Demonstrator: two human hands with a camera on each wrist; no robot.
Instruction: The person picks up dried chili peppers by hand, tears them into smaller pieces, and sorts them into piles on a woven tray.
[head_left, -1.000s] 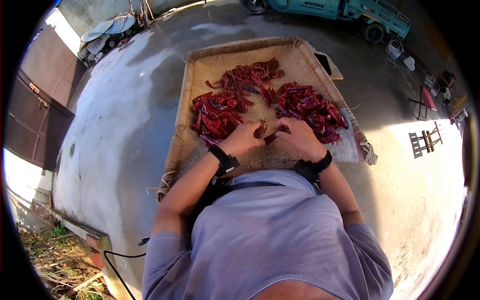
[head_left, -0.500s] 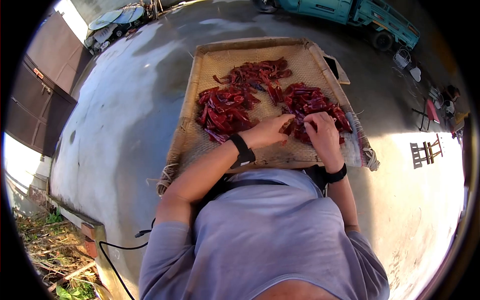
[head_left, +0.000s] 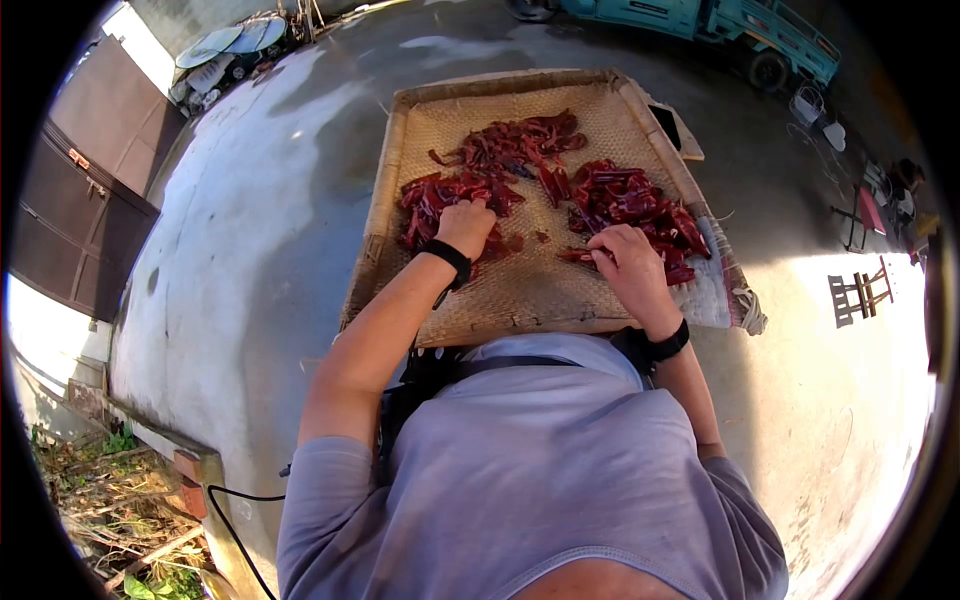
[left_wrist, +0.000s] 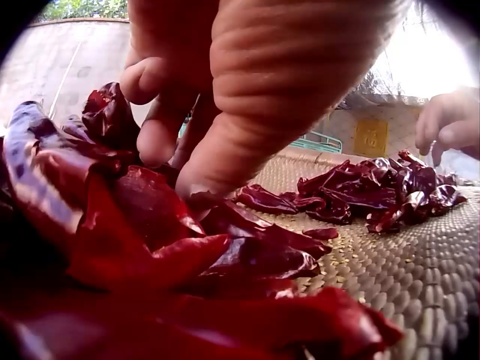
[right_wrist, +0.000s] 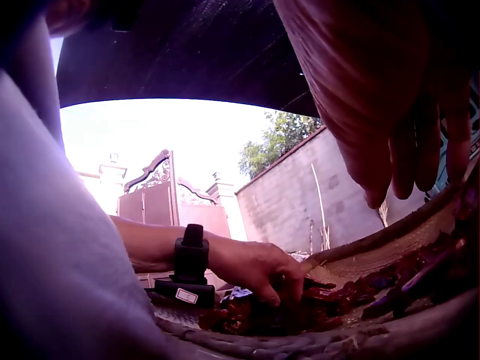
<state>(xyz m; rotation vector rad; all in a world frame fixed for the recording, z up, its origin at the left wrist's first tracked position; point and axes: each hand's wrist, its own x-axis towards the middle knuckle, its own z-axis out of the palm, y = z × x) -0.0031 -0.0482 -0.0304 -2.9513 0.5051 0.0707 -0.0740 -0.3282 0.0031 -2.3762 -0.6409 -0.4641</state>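
My left hand (head_left: 466, 228) reaches down onto the left pile of dried red chilies (head_left: 425, 205). Up close in the left wrist view, the thumb (left_wrist: 217, 157) and fingers point into glossy torn chili pieces (left_wrist: 150, 247), with a gap showing between them. My right hand (head_left: 634, 262) hovers at the near edge of the right chili pile (head_left: 620, 195). Its fingers (right_wrist: 405, 165) hang fairly straight in the right wrist view. A chili piece (head_left: 577, 256) lies beside its fingertips. More chilies (head_left: 520, 140) lie toward the far side of the woven tray (head_left: 520, 290).
The tray has a raised rim (head_left: 372, 215), and seeds and a small scrap lie on its weave. A dark flat object (head_left: 665, 125) lies on a board beyond the right rim. Farther off stand a teal truck (head_left: 770, 40), a brown gate (head_left: 75, 230) and a small stool (head_left: 860, 295).
Both hands worked close together, first at the tray's near middle, then beside the right pile. My left hand has since swung left onto the left pile; the right stays near the right pile.
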